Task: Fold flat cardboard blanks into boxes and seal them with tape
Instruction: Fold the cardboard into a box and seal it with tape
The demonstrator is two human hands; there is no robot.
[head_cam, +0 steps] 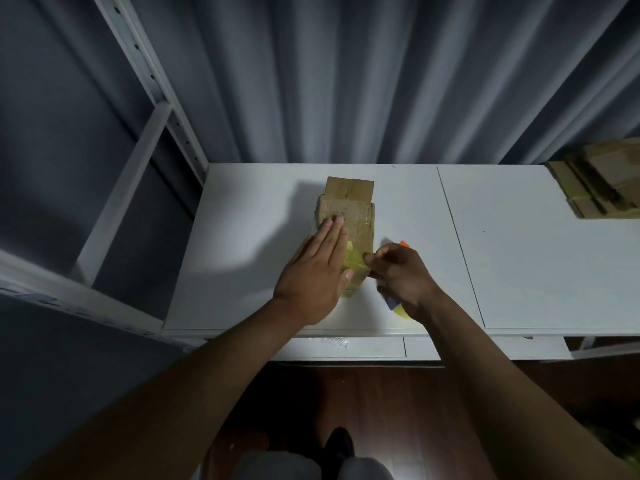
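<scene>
A small cardboard box (346,223) lies on the white surface (242,271), roughly midway between its left edge and the seam that divides the top, with its far flaps standing open toward the back edge. The left hand (313,277) lies flat on the box's near left part, fingers (334,233) straight and together, pressing down on the cardboard. A strip of yellowish tape (353,259) runs across the near end of the box, between the two hands. The right hand (403,275) is just beside the box's right side, fingers curled, thumb and forefinger pinching the tape at the box's near right corner. Under this hand a tape dispenser (398,308) shows in parts, orange at the far side, blue and yellow at the near side; whether the hand also grips it cannot be told. A stack of flat cardboard blanks (602,181) lies at the far right corner, well apart from the box.
</scene>
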